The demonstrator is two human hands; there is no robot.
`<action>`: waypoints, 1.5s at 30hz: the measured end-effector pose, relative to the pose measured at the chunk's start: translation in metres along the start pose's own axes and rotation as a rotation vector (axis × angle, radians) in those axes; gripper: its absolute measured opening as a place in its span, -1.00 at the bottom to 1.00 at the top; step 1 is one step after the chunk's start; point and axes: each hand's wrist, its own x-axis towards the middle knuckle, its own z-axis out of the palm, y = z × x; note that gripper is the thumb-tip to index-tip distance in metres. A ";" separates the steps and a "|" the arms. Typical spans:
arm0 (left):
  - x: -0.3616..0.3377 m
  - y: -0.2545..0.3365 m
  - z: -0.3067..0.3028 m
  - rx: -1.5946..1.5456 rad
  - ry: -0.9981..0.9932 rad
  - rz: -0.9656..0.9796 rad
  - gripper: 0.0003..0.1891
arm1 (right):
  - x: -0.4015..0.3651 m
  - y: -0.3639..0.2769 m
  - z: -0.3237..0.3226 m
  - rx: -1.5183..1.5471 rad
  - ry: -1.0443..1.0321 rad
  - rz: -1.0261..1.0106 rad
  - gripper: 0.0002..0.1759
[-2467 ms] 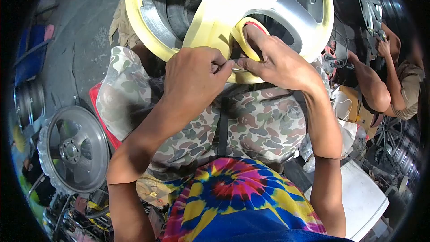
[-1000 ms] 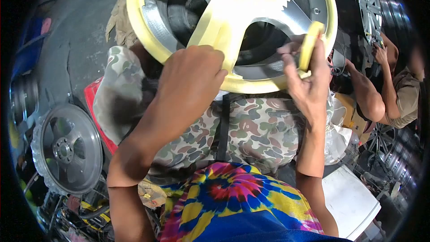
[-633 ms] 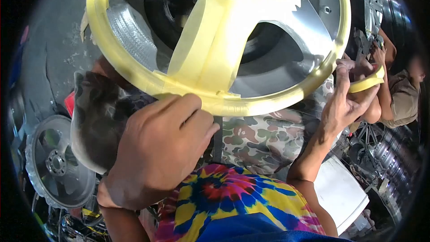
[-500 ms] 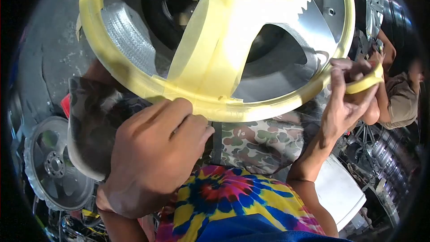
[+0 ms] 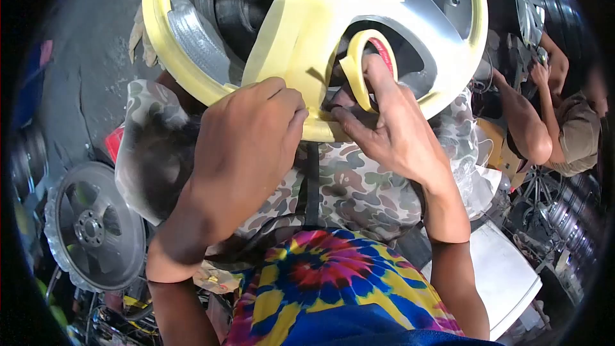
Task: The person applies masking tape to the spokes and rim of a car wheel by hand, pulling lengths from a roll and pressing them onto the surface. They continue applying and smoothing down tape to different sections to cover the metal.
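A wheel rim (image 5: 452,45) faces me at the top of the view, its spokes and outer lip largely covered in yellow masking tape (image 5: 291,45). At the rim's near edge, my left hand (image 5: 253,134) is closed, knuckles up; whatever its fingertips grip is hidden underneath. My right hand (image 5: 400,125) holds a roll of masking tape (image 5: 357,64), with a finger through its core. The roll stands on edge over a spoke opening. My right thumb and fingertips are at the taped lip, a short way right of my left hand.
Camouflage cloth (image 5: 359,179) lies below the rim. A grey wheel (image 5: 96,227) rests at left, and a white panel (image 5: 493,275) at lower right. Another person (image 5: 570,128) works at right beside a silver wheel (image 5: 528,0), with stacked rims (image 5: 567,218) nearby.
My right hand has come in from the far right of the rim to its near edge with the tape roll. My left hand stays closed at the lip, a little higher in view.
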 end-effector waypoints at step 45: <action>0.019 0.011 0.018 0.143 -0.023 0.030 -0.80 | 0.016 0.009 -0.011 -0.113 -0.028 -0.128 -0.56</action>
